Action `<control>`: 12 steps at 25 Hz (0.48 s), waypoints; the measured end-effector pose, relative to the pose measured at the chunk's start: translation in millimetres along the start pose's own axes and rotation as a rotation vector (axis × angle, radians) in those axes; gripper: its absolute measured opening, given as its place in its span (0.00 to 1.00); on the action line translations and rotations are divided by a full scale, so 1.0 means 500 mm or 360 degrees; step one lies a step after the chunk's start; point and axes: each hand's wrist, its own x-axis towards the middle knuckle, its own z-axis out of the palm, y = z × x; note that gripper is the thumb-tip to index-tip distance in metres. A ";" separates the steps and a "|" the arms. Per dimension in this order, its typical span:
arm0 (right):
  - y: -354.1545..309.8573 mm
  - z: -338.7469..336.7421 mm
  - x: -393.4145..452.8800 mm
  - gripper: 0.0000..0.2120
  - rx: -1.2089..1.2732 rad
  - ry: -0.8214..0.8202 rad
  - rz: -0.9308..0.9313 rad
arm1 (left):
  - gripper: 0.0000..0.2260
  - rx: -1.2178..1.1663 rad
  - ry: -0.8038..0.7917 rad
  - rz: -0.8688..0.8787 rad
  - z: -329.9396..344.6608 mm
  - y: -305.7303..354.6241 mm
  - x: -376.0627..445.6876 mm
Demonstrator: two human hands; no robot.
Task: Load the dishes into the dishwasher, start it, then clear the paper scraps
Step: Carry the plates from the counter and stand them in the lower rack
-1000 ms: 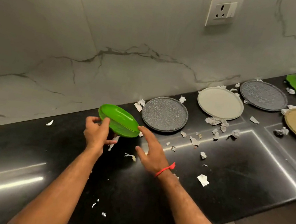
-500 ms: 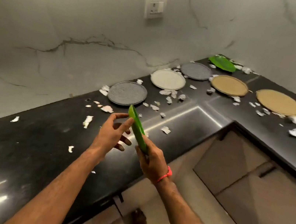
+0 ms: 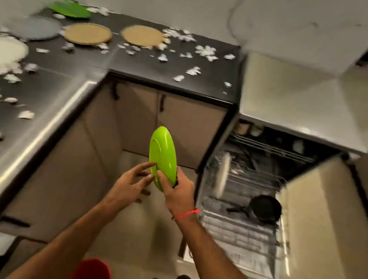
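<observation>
blur — counter plates (image 3: 87, 33), paper scraps (image 3: 205, 51) | cut off — red bucket (image 3: 91, 276) at bottom edge

A home kitchen, seen from where I stand. An L-shaped black worktop (image 3: 141, 69) over beige cabinet doors (image 3: 168, 124) meets grey marble-patterned walls, and carries plates (image 3: 87, 33) among torn paper scraps (image 3: 205, 51). To my right an open dishwasher (image 3: 248, 197) shows wire racks holding a black pan (image 3: 263, 207).
</observation>
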 end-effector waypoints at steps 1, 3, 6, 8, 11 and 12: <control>0.024 -0.053 -0.012 0.10 0.0048 0.0055 0.0104 | 0.15 0.0042 -0.0088 -0.0008 0.054 -0.001 0.007; 0.072 -0.159 -0.041 0.07 0.0129 0.0136 0.0262 | 0.17 0.0106 -0.0238 -0.0010 0.163 -0.004 0.012; 0.135 -0.306 -0.078 0.10 0.0224 0.0139 0.0407 | 0.19 0.0240 -0.0443 -0.0047 0.315 -0.013 0.010; 0.170 -0.382 -0.093 0.13 0.0282 0.0105 0.0470 | 0.22 0.0320 -0.0572 -0.0025 0.399 -0.017 0.012; 0.225 -0.492 -0.096 0.15 0.0314 0.0009 0.0557 | 0.28 0.0445 -0.0648 -0.0014 0.527 -0.013 0.029; 0.242 -0.526 -0.092 0.16 0.0325 -0.0015 0.0570 | 0.28 0.0482 -0.0663 -0.0025 0.565 -0.011 0.037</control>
